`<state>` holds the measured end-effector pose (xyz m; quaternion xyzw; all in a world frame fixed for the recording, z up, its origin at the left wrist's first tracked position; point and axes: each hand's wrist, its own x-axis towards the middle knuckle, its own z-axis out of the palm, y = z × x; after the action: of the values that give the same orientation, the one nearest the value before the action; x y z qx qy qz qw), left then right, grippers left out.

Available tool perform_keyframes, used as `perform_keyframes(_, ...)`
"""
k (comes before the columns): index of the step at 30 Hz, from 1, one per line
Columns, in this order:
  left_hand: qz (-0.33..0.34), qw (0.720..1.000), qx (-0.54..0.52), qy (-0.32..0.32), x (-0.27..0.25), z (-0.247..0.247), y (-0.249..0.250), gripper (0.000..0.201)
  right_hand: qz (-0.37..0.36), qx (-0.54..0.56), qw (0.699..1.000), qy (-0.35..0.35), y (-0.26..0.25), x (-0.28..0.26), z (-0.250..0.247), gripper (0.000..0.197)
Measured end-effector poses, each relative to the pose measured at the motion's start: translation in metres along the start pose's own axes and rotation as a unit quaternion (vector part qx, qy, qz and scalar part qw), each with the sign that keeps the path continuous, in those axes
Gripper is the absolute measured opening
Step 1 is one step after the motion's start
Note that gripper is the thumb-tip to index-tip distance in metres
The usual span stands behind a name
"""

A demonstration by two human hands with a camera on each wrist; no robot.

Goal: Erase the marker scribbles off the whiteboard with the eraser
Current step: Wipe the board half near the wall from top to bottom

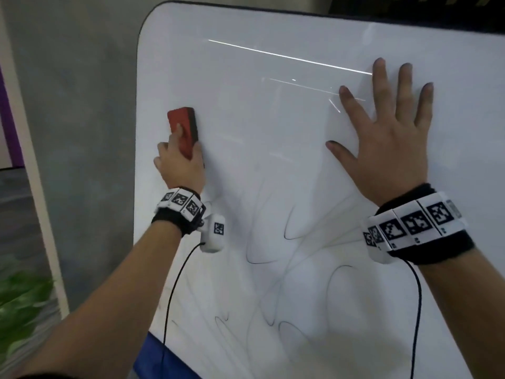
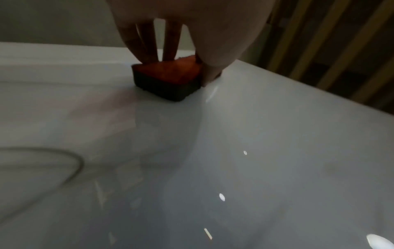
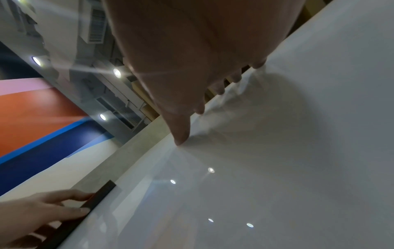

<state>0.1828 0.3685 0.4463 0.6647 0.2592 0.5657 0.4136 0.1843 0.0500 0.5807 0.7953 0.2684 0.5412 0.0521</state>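
A large whiteboard [image 1: 273, 132] fills the head view, with thin black marker scribbles [image 1: 300, 255] looping over its lower half; its upper part is wiped white. My left hand [image 1: 180, 160] grips a red eraser [image 1: 183, 129] with a dark felt face and presses it flat on the board near the left edge. In the left wrist view the eraser [image 2: 168, 80] sits on the board under my fingers [image 2: 170, 45]. My right hand [image 1: 388, 124] lies flat on the board's upper right, fingers spread. The right wrist view shows its fingertips [image 3: 181, 138] touching the surface, and the left hand [image 3: 42, 210] on the eraser [image 3: 93, 200].
A grey wall [image 1: 76, 105] stands left of the board. Green leaves [image 1: 21, 310] show at the lower left. A blue edge [image 1: 164, 359] runs under the board's bottom left corner. Cables [image 1: 175, 283] hang from both wrist bands.
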Motion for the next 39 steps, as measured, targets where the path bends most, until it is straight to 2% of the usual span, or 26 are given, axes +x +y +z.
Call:
perform_keyframes(1,0.016,1.000,0.009,0.002,-0.014,0.003,0.004,0.054,-0.001,0.000,1.000,-0.003,0.000,0.000,0.000,0.074)
perform_keyframes(3,0.121,0.992,0.013,-0.016,-0.062,0.007,0.009,0.053,-0.002,0.001,1.000,-0.010,0.000,0.001,0.001,0.074)
perform_keyframes(5,0.245,0.967,0.016,-0.075,-0.107,0.007,0.003,0.051,-0.003,0.002,1.000,-0.011,0.001,0.001,0.001,0.074)
perform_keyframes(7,0.314,0.942,0.022,-0.112,-0.107,0.002,-0.006,0.050,-0.007,0.006,1.000,-0.013,0.001,0.001,0.000,0.074)
perform_keyframes(8,0.320,0.940,0.029,-0.110,-0.094,0.000,-0.008,0.050,-0.009,0.010,1.000,-0.016,0.000,0.001,-0.001,0.073)
perform_keyframes(9,0.297,0.950,0.037,-0.093,-0.079,-0.001,-0.008,0.050,-0.010,0.014,1.000,-0.017,0.001,0.001,-0.003,0.072)
perform_keyframes(12,0.109,0.993,0.020,-0.031,-0.031,-0.002,-0.004,0.055,-0.035,0.020,0.999,-0.024,0.007,-0.003,-0.008,0.067)
perform_keyframes(13,0.061,0.998,0.015,-0.024,-0.025,-0.002,-0.003,0.055,-0.053,0.025,0.998,-0.027,0.012,-0.006,-0.010,0.065)
perform_keyframes(14,0.047,0.999,0.016,-0.022,-0.028,-0.001,0.002,0.055,-0.072,0.033,0.996,-0.030,0.018,-0.009,-0.012,0.063)
perform_keyframes(15,0.067,0.997,0.019,-0.027,-0.037,-0.001,0.007,0.055,-0.086,0.041,0.995,-0.033,0.025,-0.014,-0.015,0.061)
perform_keyframes(17,0.174,0.983,0.015,-0.053,-0.070,0.000,0.021,0.052,-0.080,0.045,0.995,-0.027,0.039,-0.029,-0.020,0.057)
perform_keyframes(20,0.321,0.941,0.001,-0.105,-0.107,0.005,0.038,0.049,0.001,0.015,1.000,-0.002,0.048,-0.052,-0.028,0.058)
perform_keyframes(22,0.391,0.913,0.013,-0.114,-0.092,0.002,0.041,0.047,0.036,-0.004,0.999,-0.006,0.047,-0.063,-0.028,0.062)
perform_keyframes(23,0.393,0.914,0.026,-0.103,-0.077,0.000,0.037,0.048,0.038,-0.012,0.999,-0.011,0.047,-0.067,-0.027,0.064)
perform_keyframes(24,0.357,0.929,0.034,-0.088,-0.059,0.000,0.030,0.050,0.034,-0.020,0.999,-0.018,0.048,-0.069,-0.025,0.064)
perform_keyframes(26,0.207,0.977,0.028,-0.047,-0.029,-0.003,0.014,0.055,0.023,-0.034,0.999,-0.029,0.050,-0.069,-0.024,0.065)
perform_keyframes(27,0.131,0.991,0.021,-0.026,-0.022,-0.002,0.008,0.056,0.020,-0.037,0.999,-0.032,0.051,-0.069,-0.024,0.064)
perform_keyframes(28,0.084,0.996,0.022,-0.013,-0.024,-0.001,0.007,0.057,0.021,-0.037,0.999,-0.033,0.052,-0.069,-0.024,0.063)
perform_keyframes(29,0.074,0.997,0.030,-0.013,-0.035,0.002,0.008,0.057,0.023,-0.036,0.999,-0.033,0.052,-0.069,-0.023,0.064)
perform_keyframes(30,0.094,0.995,0.035,-0.019,-0.054,0.005,0.012,0.057,0.024,-0.037,0.998,-0.033,0.051,-0.070,-0.023,0.066)
perform_keyframes(32,0.184,0.981,0.015,-0.056,-0.110,0.007,0.023,0.054,0.023,-0.042,0.998,-0.031,0.050,-0.071,-0.021,0.065)
perform_keyframes(35,0.330,0.934,0.015,-0.139,-0.188,0.007,0.021,0.052,0.020,-0.045,0.998,-0.034,0.050,-0.070,-0.022,0.063)
perform_keyframes(37,0.347,0.925,0.008,-0.151,-0.191,0.007,0.017,0.051,0.013,-0.036,0.999,-0.034,0.055,-0.069,-0.023,0.064)
perform_keyframes(39,0.303,0.944,0.004,-0.132,-0.166,0.007,0.018,0.052,0.004,-0.017,0.999,-0.028,0.066,-0.070,-0.029,0.063)
